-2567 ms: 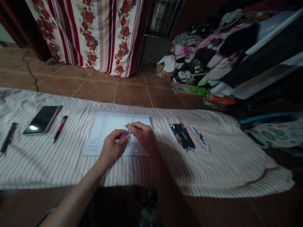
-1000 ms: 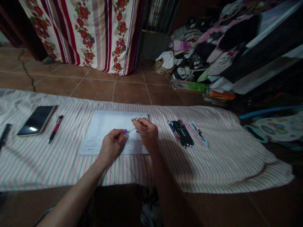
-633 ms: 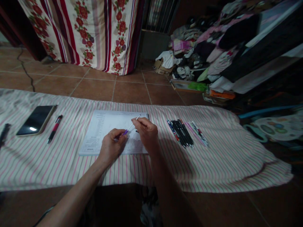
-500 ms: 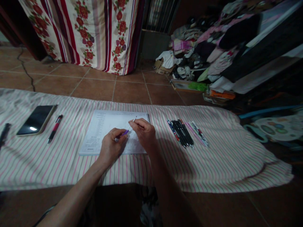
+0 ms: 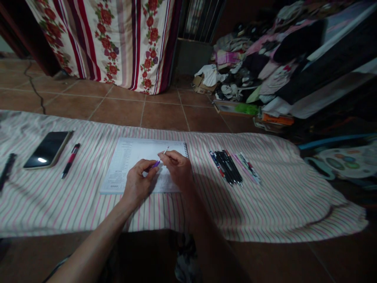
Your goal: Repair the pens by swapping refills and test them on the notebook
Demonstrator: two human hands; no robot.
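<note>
Both my hands are closed just above a spiral notebook [image 5: 118, 169] that lies with its coil on the right. In my left hand [image 5: 138, 179] is the purple part [image 5: 156, 163] of a slim pen, pinched between thumb and forefinger. My right hand [image 5: 178, 165] pinches the pen's thin white part [image 5: 166, 149], whose tip points up past the fingers. I cannot tell whether the purple and white parts are still joined, as fingers hide the middle. To the right of my right hand lies a row of several black pens [image 5: 228, 167].
Striped cloth [image 5: 279, 188] covers the low surface. On the left lie a smartphone [image 5: 47, 149], a red-and-black pen [image 5: 70, 161] and a dark pen [image 5: 7, 171]. Pink and patterned pens [image 5: 247, 167] lie far right of the notebook. Behind are a floral curtain [image 5: 126, 43] and piled clothes [image 5: 256, 63].
My right hand has shifted slightly down and left, nearer my left hand, and less of the white part shows between them. The whole view has moved a little.
</note>
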